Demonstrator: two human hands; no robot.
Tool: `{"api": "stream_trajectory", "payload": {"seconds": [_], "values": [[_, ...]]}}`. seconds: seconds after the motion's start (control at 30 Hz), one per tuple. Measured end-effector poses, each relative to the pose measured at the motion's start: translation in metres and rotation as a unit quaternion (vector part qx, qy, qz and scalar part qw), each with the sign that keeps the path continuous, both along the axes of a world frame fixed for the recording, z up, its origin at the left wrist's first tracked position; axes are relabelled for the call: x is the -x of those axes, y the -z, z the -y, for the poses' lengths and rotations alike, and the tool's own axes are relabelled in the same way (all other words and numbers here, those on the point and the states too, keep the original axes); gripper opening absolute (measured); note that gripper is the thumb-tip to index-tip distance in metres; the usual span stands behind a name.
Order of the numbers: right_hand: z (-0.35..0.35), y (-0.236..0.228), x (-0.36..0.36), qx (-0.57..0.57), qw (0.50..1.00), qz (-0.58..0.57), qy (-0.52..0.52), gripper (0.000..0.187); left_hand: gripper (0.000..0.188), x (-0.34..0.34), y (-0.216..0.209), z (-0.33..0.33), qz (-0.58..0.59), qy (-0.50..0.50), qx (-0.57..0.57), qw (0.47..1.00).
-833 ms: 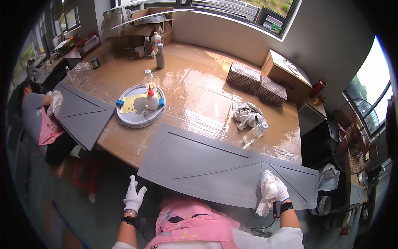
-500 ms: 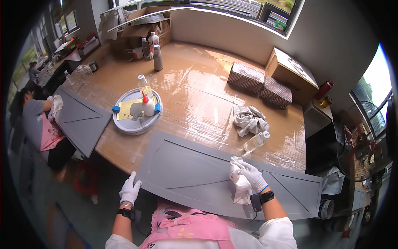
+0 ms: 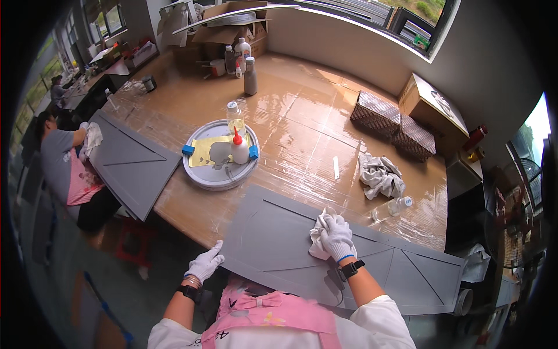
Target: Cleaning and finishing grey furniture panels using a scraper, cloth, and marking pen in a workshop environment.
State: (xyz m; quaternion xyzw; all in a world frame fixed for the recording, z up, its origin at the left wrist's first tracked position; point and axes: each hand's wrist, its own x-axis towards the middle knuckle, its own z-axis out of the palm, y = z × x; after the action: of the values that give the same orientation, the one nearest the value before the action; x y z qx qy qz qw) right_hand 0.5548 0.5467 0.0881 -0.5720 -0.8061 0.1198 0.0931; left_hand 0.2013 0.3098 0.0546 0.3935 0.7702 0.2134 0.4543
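A long grey panel (image 3: 290, 232) with raised trim strips lies along the near edge of the table, partly over my lap. My right hand (image 3: 337, 235), in a white knit glove, is closed on a crumpled white cloth (image 3: 318, 237) and presses it onto the panel's face near its far edge. At the panel's left end, my left hand (image 3: 204, 263), gloved too, grips the edge; some of its fingers are hidden. Beyond the panel lie a clear bottle (image 3: 392, 209) on its side and a crumpled grey-white rag (image 3: 381, 176).
A round lid-like tray (image 3: 215, 181) holds a red-tipped glue bottle (image 3: 239, 151) and a clear bottle. Bottles and cardboard boxes (image 3: 226, 38) stand at the back left; patterned boxes (image 3: 376, 112) sit at the right. At left, a co-worker (image 3: 61, 154) wipes another grey panel (image 3: 133, 163).
My right hand has slid the cloth leftward and toward the panel's far edge. My left hand stays at the panel's left end. The whole view has shifted somewhat.
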Motion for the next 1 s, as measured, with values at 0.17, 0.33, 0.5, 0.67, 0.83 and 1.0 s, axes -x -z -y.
{"api": "stream_trajectory", "payload": {"seconds": [0.17,0.33,0.5,0.67,0.83,1.0], "values": [[0.014,-0.005,0.114,0.002,1.0,0.007,-0.029,0.04,0.063,0.035,0.031,0.008,-0.044,0.121,-0.024,0.991],[0.046,0.002,0.201,-0.021,0.991,0.029,-0.131,0.035,0.066,0.044,0.019,-0.004,0.101,0.152,-0.025,0.983],[0.115,-0.004,0.208,0.071,0.966,-0.005,-0.249,0.037,0.072,0.07,0.001,-0.016,0.035,0.267,0.007,0.963],[0.175,-0.02,0.126,0.223,0.961,-0.049,-0.155,0.043,0.07,0.077,0.019,-0.038,-0.06,0.35,-0.034,0.934],[0.24,-0.024,0.026,0.279,0.936,-0.156,0.145,0.046,0.073,0.069,0.006,-0.037,0.068,0.282,-0.045,0.956],[0.348,-0.026,-0.046,0.204,0.869,-0.233,0.386,0.052,0.077,0.08,0.026,-0.036,0.129,0.295,-0.058,0.945]]}}
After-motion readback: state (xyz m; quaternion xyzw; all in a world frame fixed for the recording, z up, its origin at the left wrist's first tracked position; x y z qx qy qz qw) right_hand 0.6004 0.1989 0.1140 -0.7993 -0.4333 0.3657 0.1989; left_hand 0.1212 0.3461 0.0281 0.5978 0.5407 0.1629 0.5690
